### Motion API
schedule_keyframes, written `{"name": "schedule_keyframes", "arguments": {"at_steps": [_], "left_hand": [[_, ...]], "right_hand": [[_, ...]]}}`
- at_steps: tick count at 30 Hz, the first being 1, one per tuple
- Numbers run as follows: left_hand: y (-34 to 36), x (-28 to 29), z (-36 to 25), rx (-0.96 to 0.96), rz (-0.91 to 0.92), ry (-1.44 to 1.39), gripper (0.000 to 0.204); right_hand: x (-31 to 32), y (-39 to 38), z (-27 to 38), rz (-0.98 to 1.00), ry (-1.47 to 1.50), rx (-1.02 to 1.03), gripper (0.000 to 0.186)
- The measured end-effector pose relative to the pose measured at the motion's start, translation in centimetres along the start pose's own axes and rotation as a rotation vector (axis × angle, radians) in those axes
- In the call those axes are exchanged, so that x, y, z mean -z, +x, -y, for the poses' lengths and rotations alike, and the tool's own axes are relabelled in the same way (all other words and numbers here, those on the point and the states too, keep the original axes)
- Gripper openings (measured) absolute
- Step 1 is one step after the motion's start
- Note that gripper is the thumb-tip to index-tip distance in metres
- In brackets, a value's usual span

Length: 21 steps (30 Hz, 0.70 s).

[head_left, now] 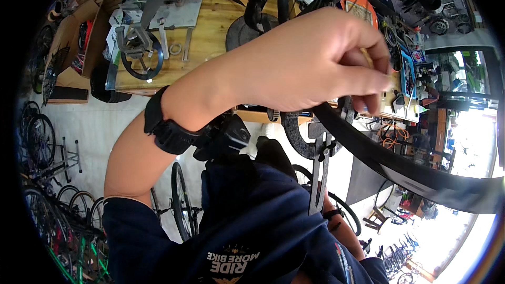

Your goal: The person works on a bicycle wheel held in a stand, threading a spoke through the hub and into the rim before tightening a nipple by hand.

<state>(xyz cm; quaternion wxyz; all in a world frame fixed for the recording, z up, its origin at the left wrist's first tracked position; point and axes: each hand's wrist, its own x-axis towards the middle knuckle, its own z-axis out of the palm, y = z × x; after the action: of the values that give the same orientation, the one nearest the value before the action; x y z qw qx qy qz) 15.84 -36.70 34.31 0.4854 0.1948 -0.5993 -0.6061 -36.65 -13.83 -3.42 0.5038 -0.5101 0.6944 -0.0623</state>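
Observation:
My left hand reaches across from the left, above a black bicycle wheel rim. Its fingers are curled in, thumb and fingertips together in a blurred pinch; whatever sits between them is too small or hidden to name. A black strap with a dark device rings my left wrist. Below the hand stands a dark metal stand arm beside the rim, with a slotted metal gauge on it. Low at the right, my right hand is mostly hidden behind the gauge; its fingers do not show. A dark band circles that wrist.
A wooden workbench bears a metal clamp, a black ring tool and a wrench-like bar. Left of it stands an open cardboard box. Orange cable lies at right. Bicycles stand around on the floor.

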Motion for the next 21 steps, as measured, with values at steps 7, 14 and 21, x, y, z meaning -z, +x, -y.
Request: {"name": "schedule_keyframes", "arguments": {"at_steps": [7, 14, 21], "left_hand": [[1.4, -1.1, -3.0, 0.034, 0.017, 0.146, 0.044], [1.4, -0.1, -0.9, 0.036, -0.002, 0.135, 0.072], [0.0, 1.6, 1.5, 0.099, 0.082, 0.205, 0.055]], "right_hand": [[-0.6, 0.3, 0.3, 0.033, -0.119, -0.012, 0.021], [-0.6, 0.7, 0.9, 0.056, -0.089, -0.096, 0.025], [-0.2, 0.2, 1.4, 0.041, -0.259, 0.037, 0.025]]}}
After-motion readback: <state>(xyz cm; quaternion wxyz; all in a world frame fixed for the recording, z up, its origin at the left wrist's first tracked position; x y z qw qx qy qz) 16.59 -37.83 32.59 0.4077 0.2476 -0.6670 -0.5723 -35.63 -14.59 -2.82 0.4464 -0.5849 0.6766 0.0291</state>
